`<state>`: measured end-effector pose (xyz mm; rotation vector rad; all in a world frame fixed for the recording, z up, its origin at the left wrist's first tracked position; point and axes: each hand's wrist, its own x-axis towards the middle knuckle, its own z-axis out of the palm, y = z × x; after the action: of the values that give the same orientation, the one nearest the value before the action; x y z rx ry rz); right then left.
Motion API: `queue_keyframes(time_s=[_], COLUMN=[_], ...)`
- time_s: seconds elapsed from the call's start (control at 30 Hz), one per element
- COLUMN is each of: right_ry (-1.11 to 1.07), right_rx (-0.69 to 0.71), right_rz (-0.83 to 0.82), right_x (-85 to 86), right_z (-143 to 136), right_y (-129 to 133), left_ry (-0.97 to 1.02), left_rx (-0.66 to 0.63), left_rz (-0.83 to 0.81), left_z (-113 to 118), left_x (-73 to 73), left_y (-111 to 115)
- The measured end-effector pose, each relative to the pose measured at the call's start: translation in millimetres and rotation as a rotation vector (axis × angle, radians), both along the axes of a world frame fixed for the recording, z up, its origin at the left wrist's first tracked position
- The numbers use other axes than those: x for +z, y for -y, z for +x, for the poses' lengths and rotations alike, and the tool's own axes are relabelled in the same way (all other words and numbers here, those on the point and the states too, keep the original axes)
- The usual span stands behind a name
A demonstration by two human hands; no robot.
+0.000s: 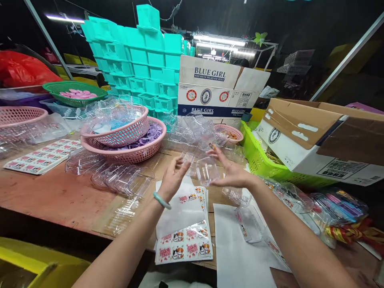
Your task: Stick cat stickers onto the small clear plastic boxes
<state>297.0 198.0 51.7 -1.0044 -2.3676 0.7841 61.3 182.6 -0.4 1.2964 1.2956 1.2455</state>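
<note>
My right hand [232, 172] has its thumb and fingers round a small clear plastic box [207, 171], held above the table. To its left is my left hand [174, 176], a green bangle on its wrist, with fingers curled in toward the thumb. A clear plastic piece shows at its fingertips, but whether it is gripped is hard to make out. Below both hands lie sticker sheets [184, 244] printed with cartoon cats and dogs and pink lettering, beside a blank white backing sheet [177, 214]. Under my right forearm, a clear box with a sticker [250, 226] rests on white paper [234, 248].
Clear plastic cases [120, 178] lie in a row at left, near stacked pink baskets [126, 150]. More sticker sheets [42, 156] lie further left. Behind are clear boxes [193, 128], turquoise bins [139, 60] and a beer carton [210, 88]. A lime-green crate [255, 154] and open carton [300, 128] stand right.
</note>
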Motion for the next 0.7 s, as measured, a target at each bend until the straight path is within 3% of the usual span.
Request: queue_keyframes(time_s=[0.07, 0.13, 0.23, 0.33, 0.43, 0.5, 0.6, 0.7], right_ry=[0.035, 0.061, 0.053, 0.048, 0.054, 0.053, -0.007, -0.244], right_rx=[0.17, 0.277, 0.336, 0.344, 0.362, 0.346, 0.236, -0.068], right_rz=[-0.047, -0.101, -0.144, -0.162, -0.159, -0.14, -0.115, -0.151], right_x=[11.3, 14.2, 7.3, -1.2, -7.3, -13.8, -30.1, -48.0], right_z=[-7.9, -12.8, -13.3, -10.3, -8.0, -6.8, -6.0, -11.9], right_y=[29.9, 57.3, 84.3, 95.0, 97.5, 96.7, 93.1, 92.4], left_ry=[0.231, 0.345, 0.437, 0.563, 0.645, 0.662, 0.699, 0.733], left_rx=[-0.395, -0.696, -0.83, -0.86, -0.891, -0.835, -0.577, -0.279], left_rz=[-0.271, -0.473, -0.635, -0.702, -0.661, -0.629, -0.587, -0.473], left_z=[-6.1, -12.3, -14.8, -9.5, -5.5, -6.2, -9.6, -8.9], left_x=[2.5, -2.1, -15.3, -25.3, -27.5, -26.0, -23.7, -24.5], left_y=[18.5, 34.5, 54.1, 68.5, 76.9, 79.9, 84.5, 94.0])
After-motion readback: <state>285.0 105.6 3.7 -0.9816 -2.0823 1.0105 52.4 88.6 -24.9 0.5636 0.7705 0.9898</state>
